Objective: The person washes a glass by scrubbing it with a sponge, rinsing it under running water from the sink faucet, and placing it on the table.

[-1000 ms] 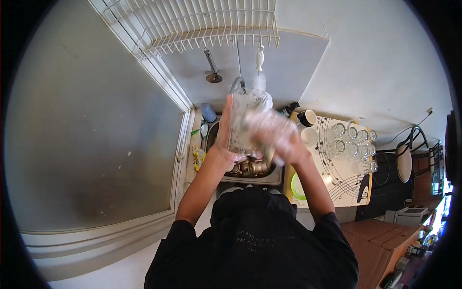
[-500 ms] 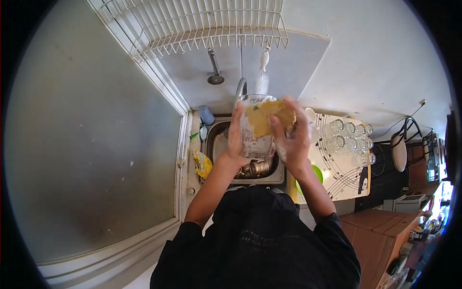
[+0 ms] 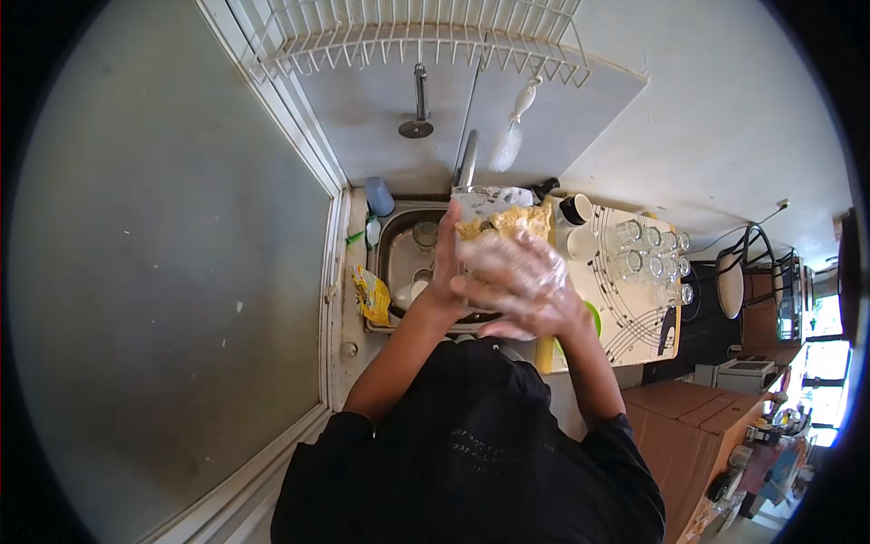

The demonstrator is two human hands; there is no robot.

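Above metal sink (image 3: 395,260), likely to catch drips: held clear glass (image 3: 472,206) in left hand (image 3: 446,261), yellow sponge (image 3: 523,220) against it in blurred, foamy right hand (image 3: 524,286).

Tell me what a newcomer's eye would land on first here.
Probably the foamy, blurred right hand at centre, over a yellow sponge against the clear container in the left hand. Next, perhaps, the clear glasses grouped on the music-note tabletop at right, then the white wire rack across the top.
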